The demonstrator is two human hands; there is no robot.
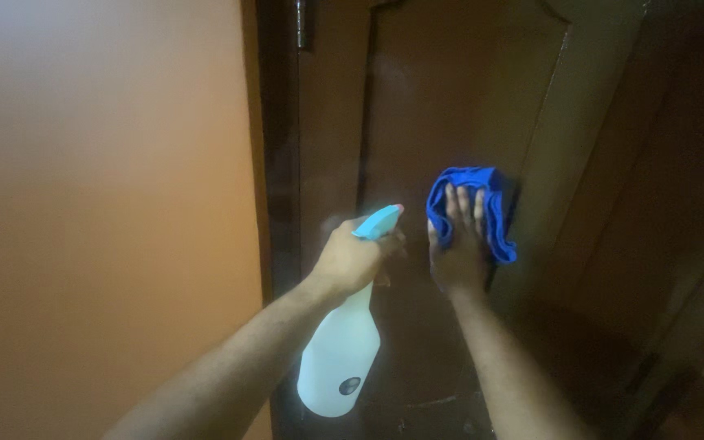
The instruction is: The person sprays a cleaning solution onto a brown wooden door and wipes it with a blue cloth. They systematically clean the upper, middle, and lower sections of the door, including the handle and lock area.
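My left hand (354,259) grips the neck of a white spray bottle (338,354) with a light blue trigger head (378,222), its nozzle pointing at a dark brown wooden door (450,98). My right hand (458,244) presses a folded blue cloth (490,208) flat against the door's recessed panel, fingers spread over the cloth. The two hands are close together, the bottle head just left of the cloth.
An orange-tan wall (99,204) fills the left side. A metal hinge (303,24) sits at the top of the door's left edge. The door frame (580,122) and a darker opening lie to the right.
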